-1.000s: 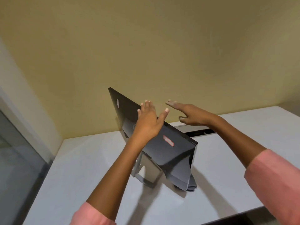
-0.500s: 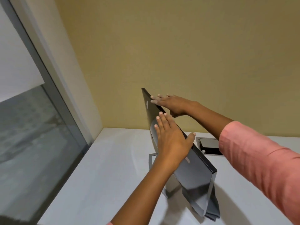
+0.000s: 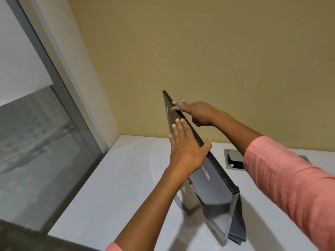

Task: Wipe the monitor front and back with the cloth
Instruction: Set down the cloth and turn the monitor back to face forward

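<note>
A dark flat monitor stands on a white desk, its back panel turned toward me and its screen side hidden. My left hand lies flat on the back panel, thumb hooked over the top edge. My right hand reaches over from the far side, its fingers curled over the top edge near the far corner. A folded grey cloth lies on the desk at the monitor's near end, partly under it, with neither hand on it.
The monitor's silver stand rests on the desk below the panel. A recessed metal cable box sits in the desk behind the monitor. A yellow wall backs the desk, and a window runs along its left edge.
My right hand has come down from the air onto the monitor's top edge near the far corner. The monitor now appears more end-on, and the window has come into view at left.
</note>
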### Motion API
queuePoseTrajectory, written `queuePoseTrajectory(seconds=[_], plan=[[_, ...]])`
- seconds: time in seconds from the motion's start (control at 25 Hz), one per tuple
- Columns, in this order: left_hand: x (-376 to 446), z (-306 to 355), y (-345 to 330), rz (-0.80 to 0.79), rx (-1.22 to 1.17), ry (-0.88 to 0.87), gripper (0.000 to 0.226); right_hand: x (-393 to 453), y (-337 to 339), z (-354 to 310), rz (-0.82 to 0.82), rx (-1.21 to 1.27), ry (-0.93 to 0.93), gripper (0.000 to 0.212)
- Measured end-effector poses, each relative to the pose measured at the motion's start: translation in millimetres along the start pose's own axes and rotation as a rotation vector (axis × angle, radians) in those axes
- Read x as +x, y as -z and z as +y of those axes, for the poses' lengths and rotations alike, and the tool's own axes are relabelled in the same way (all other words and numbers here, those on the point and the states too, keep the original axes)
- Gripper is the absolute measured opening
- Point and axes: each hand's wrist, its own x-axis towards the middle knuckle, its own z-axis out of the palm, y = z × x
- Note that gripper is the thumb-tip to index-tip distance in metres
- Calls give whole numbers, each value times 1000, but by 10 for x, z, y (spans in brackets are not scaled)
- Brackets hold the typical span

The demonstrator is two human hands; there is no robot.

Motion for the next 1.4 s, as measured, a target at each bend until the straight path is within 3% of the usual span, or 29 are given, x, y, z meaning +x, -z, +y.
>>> queuePoseTrajectory(seconds=[0.24,0.64,1.0,1.4], plan=[[-10,-77,96,-33,115,-40,84,32,-68,-39,50,-36,1,96],[-24,-272,359,-119,200,-16,88,-33,-168,-113,87,-23,-177,104],[66,-692,909,-240,349,51,83,-73,-247,-295,157,48,-381,101],[381,-1106,1336,-273,406,65,97,-58,-220,-413,167,77,-488,89]])
